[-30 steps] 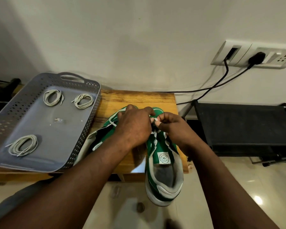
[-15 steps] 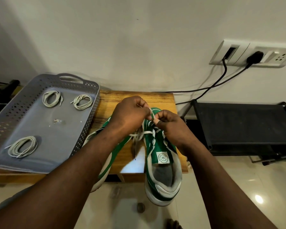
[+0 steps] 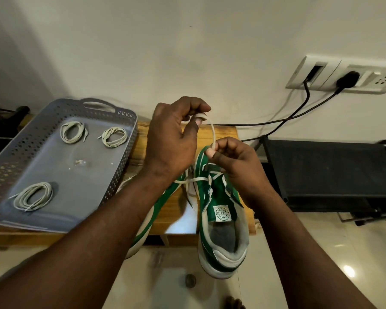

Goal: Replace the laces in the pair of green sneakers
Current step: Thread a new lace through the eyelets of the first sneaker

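Observation:
Two green and white sneakers lie on a small wooden table [image 3: 223,132]. The right sneaker [image 3: 221,221] hangs over the front edge, heel toward me. My left forearm mostly covers the left sneaker [image 3: 143,233]. A white lace [image 3: 212,134] arcs up from the right sneaker's front eyelets. My left hand [image 3: 172,141] is raised above the shoes and pinches the lace's upper part. My right hand [image 3: 234,161] pinches the same lace lower down, just over the toe. More of the lace crosses the eyelets and dangles between the shoes.
A grey perforated tray [image 3: 120,152] on the left holds three coiled white laces [image 3: 73,131] [image 3: 114,136] [image 3: 34,196]. A black rack [image 3: 325,172] stands to the right. Black cables run from a wall socket [image 3: 345,74] behind the table.
My left hand has risen up and away from the right sneaker, drawing a length of lace out into an arc. My right hand stayed near the toe, still pinching the lace.

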Available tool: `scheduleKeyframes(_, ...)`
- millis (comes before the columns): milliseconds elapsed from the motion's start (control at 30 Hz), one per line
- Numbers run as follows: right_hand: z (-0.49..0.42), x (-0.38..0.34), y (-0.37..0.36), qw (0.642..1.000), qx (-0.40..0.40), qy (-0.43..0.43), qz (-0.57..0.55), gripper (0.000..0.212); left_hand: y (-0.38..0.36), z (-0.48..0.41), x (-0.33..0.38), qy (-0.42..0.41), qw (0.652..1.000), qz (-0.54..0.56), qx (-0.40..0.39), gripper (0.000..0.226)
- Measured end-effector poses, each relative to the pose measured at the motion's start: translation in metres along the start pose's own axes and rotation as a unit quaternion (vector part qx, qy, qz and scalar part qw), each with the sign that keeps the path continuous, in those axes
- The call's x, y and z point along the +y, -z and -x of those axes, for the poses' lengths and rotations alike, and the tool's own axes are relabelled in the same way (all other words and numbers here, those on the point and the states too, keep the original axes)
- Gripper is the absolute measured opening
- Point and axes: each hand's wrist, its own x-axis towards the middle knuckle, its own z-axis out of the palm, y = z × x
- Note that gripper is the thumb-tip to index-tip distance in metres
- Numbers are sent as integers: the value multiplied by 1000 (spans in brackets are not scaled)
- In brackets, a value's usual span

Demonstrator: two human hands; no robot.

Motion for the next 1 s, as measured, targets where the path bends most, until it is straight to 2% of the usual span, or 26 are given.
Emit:
scheduleKeyframes(100,2,-5,3,998,4,-2,-60,9,3,-2,-5,-9,991,-91,93,32)
scheduleKeyframes(167,3,-8,4,993,-12,-4,-120,8,3,-5,-2,34,986,-88,136,23)
scheduleKeyframes(233,5,-10,4,986,-23,-5,-163,6,2,-6,1,103,984,-29,143,17)
scheduleKeyframes(300,6,-10,3,980,-20,-6,-196,4,0,-6,1,170,980,58,85,21)
scheduleKeyframes(367,6,-11,3,965,-2,-20,-263,5,-3,-3,1,201,976,73,-32,29)
scheduleKeyframes(467,3,-12,9,919,15,-43,-392,6,-12,4,-1,213,953,-7,-215,26)
scheduleKeyframes(533,3,-12,15,901,12,-41,-432,8,-19,8,-5,197,932,-71,-295,23)
scheduleKeyframes(600,4,-13,20,892,12,-35,-451,9,-22,11,-6,195,922,-93,-321,24)
scheduleKeyframes(767,9,-22,34,883,2,-15,-469,8,-23,12,-9,186,920,-121,-323,24)
scheduleKeyframes(1000,7,-20,47,874,40,-15,-485,9,-27,13,-7,180,905,-85,-375,14)
